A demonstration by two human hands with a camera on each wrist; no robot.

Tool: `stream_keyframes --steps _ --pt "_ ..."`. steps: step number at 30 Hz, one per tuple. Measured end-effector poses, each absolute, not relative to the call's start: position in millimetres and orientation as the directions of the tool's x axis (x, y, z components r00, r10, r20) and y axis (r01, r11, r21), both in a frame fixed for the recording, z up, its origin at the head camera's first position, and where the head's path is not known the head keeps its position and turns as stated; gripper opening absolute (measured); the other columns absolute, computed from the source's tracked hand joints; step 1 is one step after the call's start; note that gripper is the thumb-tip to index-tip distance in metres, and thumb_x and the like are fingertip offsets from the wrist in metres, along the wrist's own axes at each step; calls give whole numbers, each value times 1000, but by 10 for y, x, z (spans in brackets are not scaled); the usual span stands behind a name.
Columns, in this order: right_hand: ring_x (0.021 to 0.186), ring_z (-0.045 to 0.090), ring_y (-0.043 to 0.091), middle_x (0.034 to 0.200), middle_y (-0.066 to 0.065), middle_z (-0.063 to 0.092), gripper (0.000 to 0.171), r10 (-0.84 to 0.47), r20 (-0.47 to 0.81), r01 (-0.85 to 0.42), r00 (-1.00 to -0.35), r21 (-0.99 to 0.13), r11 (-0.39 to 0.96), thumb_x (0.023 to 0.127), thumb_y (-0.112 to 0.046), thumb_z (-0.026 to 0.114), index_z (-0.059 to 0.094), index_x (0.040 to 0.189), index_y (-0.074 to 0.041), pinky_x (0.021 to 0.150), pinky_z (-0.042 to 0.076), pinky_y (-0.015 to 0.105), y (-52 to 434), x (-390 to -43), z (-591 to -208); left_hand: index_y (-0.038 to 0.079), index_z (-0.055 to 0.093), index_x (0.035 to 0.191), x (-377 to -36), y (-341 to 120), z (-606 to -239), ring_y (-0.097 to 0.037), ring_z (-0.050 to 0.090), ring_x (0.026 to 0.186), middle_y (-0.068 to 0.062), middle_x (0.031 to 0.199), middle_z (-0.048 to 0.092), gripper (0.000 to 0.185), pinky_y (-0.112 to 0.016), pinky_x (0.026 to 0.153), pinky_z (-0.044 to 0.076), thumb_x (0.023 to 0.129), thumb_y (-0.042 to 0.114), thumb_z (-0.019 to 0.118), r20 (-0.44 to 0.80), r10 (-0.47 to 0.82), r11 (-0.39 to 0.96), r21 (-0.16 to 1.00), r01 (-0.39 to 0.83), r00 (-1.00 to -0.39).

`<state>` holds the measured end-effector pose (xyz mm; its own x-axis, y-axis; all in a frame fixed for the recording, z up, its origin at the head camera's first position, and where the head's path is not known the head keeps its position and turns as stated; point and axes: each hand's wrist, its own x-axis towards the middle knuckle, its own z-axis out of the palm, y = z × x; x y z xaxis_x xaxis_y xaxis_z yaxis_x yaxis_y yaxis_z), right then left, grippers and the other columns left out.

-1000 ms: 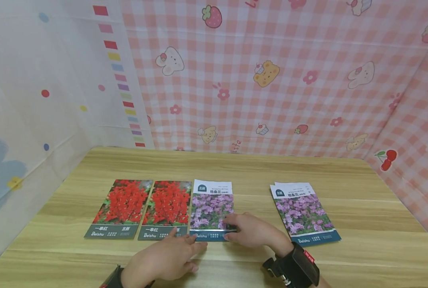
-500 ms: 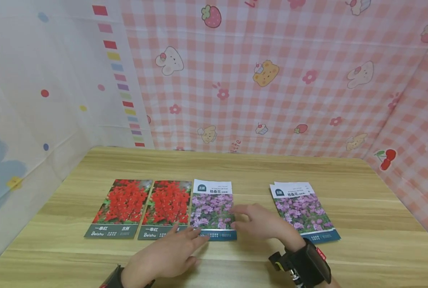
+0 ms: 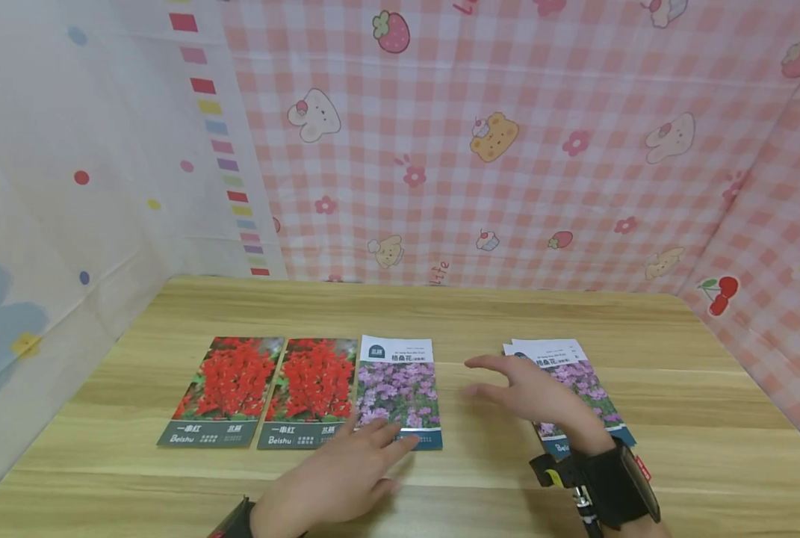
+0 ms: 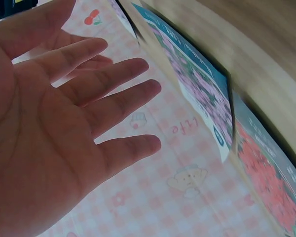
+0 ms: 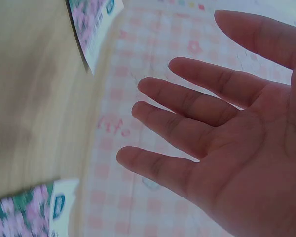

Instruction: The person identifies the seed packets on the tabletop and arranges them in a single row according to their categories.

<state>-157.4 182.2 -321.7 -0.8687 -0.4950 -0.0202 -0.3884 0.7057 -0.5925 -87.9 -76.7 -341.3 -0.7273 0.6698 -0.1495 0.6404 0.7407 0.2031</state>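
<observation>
Three flower seed packets lie in a row on the wooden table: a red-flower packet (image 3: 221,388) at the left, another red-flower packet (image 3: 317,385) beside it, and a purple-flower packet (image 3: 397,385) at the row's right end. My left hand (image 3: 346,471) is over the lower edge of the purple one, fingers spread and holding nothing; whether it touches the packet I cannot tell. Further right, purple-flower packets (image 3: 584,385) overlap in a tilted pile. My right hand (image 3: 534,392) is above that pile's left side, its fingers extended and holding nothing, partly hiding it.
The wooden table (image 3: 440,310) ends at a pink checked cloth (image 3: 541,187) hung behind it. A white cloth (image 3: 104,149) hangs at the left. A dark strap with a small device (image 3: 615,486) is on my right wrist.
My right hand has left the purple-flower packet in the row and moved right toward the tilted pile. My left hand has shifted slightly right over the row's purple-flower packet.
</observation>
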Motion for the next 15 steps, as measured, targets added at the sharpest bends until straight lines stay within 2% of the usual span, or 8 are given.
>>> stream_keyframes --steps 5,10,15 --pt "121 41 39 127 21 50 44 -435 23 -361 -900 -600 714 92 -26 55 52 125 1 94 35 55 2029 -1598 -3140 21 41 138 -873 -687 -3424 -27 35 128 -7 140 40 53 -55 102 24 90 34 56 -131 686 727 173 665 -716" --pt "116 44 42 124 25 51 44 -370 90 -349 -924 -591 727 93 -25 54 52 123 7 91 38 56 2248 -1615 -3101 21 41 138 -866 -629 -3426 -27 34 129 -7 140 39 52 -53 103 25 90 34 56 -122 697 716 165 678 -706" --pt "115 43 45 124 29 49 48 -280 71 -264 -957 -609 748 94 -26 52 48 124 10 90 38 56 2445 -1635 -3092 22 42 137 -858 -559 -3431 -26 35 129 -6 139 41 51 -52 103 26 90 33 56 -114 706 707 174 686 -699"
